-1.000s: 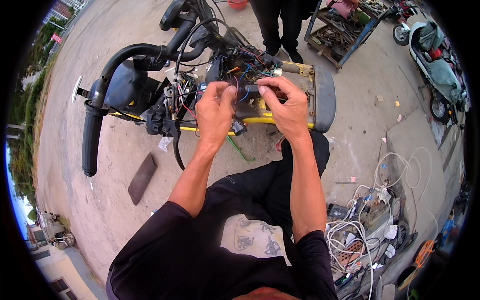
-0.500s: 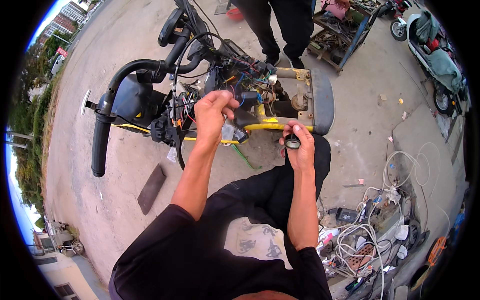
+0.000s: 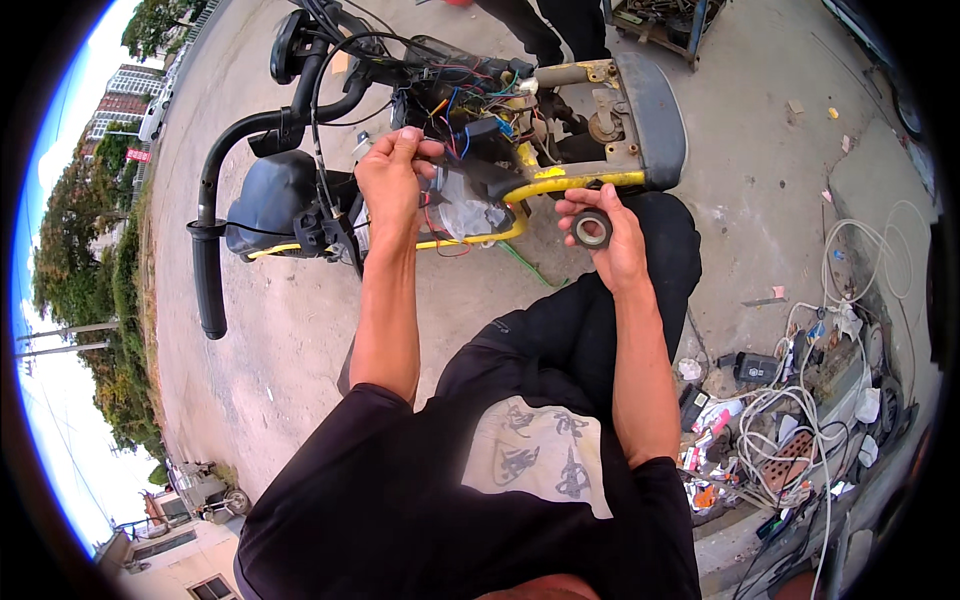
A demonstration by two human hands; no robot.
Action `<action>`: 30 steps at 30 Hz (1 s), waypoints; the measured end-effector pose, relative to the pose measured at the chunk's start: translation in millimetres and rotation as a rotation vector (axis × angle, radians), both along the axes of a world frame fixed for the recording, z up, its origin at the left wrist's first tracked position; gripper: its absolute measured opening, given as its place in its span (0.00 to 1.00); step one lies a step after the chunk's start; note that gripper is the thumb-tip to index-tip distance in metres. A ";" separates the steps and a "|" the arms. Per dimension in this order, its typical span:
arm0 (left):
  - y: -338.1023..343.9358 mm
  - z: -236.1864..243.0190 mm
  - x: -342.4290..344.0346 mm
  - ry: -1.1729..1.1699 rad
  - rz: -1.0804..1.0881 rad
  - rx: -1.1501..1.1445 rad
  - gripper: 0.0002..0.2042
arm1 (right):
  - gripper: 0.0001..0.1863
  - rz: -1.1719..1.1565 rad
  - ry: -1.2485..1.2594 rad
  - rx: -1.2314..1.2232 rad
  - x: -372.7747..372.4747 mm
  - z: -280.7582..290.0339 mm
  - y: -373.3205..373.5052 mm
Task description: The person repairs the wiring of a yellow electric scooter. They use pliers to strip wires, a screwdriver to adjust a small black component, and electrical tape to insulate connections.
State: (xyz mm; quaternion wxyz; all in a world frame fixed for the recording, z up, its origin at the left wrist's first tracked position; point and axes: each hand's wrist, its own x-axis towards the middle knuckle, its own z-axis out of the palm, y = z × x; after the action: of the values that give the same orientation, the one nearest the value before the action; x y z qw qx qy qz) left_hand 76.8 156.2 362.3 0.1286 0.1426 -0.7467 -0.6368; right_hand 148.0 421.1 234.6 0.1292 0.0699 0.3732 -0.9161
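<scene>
My left hand is raised over the wiring of a stripped scooter, thumb and forefinger pinched together; whatever is between them is too small to make out. Just beyond it, a tangle of coloured wires spills out of the open body, with a black box-shaped part among them. In my right hand is a roll of black tape, gripped by the fingers and thumb with its round face showing. That hand is above my knee, close to the yellow frame tube. A clear plastic bag hangs on the frame.
The handlebar juts out at the left. Another person's legs are behind the scooter, near a metal tool cart. At the right, a pile of scrap with white tubing covers the ground. A green wire lies below the frame.
The whole view has shifted, so the scooter sits higher in it. My left hand has drawn back from the black part. The tape roll has turned its face more toward me.
</scene>
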 end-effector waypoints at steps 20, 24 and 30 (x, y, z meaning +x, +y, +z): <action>14.0 1.6 0.8 0.189 -0.014 -0.378 0.13 | 0.16 0.075 0.032 0.224 -1.5 -0.7 -7.3; 20.2 9.4 7.7 0.084 -0.022 -0.380 0.11 | 0.15 0.112 -0.014 0.289 -4.3 -5.2 -11.6; 17.2 13.5 7.6 0.088 -0.009 -0.386 0.10 | 0.16 0.099 -0.004 0.371 -8.5 -2.4 -17.0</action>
State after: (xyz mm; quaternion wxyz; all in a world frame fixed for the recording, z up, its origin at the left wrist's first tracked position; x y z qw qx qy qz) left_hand 84.3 173.3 375.8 0.1833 0.0838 -0.8491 -0.4882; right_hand 139.5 404.1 232.2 0.1599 0.0757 0.5383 -0.8239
